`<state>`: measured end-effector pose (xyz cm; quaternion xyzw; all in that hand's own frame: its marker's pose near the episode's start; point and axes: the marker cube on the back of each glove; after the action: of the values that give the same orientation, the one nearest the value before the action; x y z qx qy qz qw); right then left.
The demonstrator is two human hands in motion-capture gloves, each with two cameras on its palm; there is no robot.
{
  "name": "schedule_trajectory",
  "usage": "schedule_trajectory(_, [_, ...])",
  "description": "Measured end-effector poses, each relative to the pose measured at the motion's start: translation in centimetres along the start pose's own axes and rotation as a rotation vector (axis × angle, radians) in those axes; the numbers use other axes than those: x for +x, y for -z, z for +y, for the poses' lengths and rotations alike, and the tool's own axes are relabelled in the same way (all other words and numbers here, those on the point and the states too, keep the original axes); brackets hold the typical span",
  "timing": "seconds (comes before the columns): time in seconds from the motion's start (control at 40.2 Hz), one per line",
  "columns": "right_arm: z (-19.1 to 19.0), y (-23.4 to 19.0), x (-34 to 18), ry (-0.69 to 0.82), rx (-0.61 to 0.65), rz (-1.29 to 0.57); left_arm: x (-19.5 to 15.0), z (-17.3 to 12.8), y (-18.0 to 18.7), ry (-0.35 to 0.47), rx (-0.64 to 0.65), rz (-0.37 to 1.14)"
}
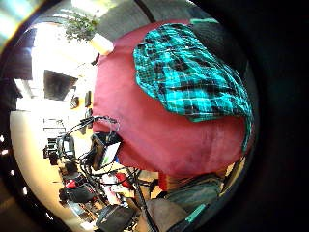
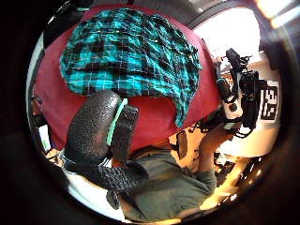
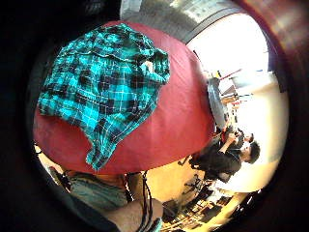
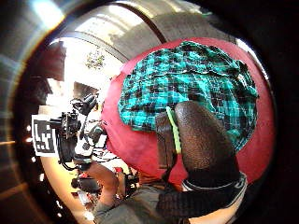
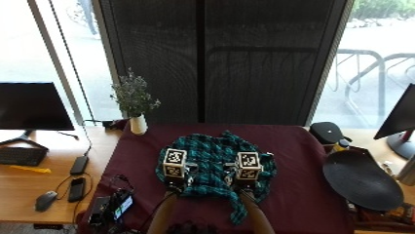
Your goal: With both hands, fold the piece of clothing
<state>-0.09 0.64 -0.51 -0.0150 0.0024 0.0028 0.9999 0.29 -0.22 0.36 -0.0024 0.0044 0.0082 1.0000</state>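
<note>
A teal and black plaid shirt [image 5: 214, 168] lies crumpled in a heap on the dark red tablecloth [image 5: 292, 156], with one sleeve trailing toward the front edge. My left hand [image 5: 174, 184] hovers over the shirt's near left part and my right hand [image 5: 247, 187] over its near right part. Both palm cameras see the whole shirt [image 2: 126, 51] [image 4: 187, 84] lying below, so the hands are raised off it. A straight black-gloved thumb [image 2: 93, 131] [image 4: 201, 140] shows beside each palm, and no cloth lies between the fingers.
A white vase with a plant [image 5: 137, 122] stands at the table's back left corner. A small device with cables [image 5: 111, 207] sits at the front left edge. A black round dish [image 5: 362, 180] lies on the right desk, a monitor [image 5: 32, 105] on the left one.
</note>
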Motion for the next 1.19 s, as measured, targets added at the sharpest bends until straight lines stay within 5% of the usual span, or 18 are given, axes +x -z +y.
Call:
schedule_trajectory(0.448, [-0.1, -0.2, -0.1, -0.009, -0.025, -0.008, 0.1, -1.1, -2.1, -0.032, -0.088, 0.038])
schedule_trajectory(0.87, [2.1, 1.6, 1.2, 0.018, -0.063, -0.007, 0.1, 0.6, -0.5, -0.027, -0.032, 0.058])
schedule_trajectory(1.193, [3.1, -6.1, 4.6, -0.024, -0.278, -0.063, -1.2, -0.3, -7.9, -0.007, -0.146, 0.051])
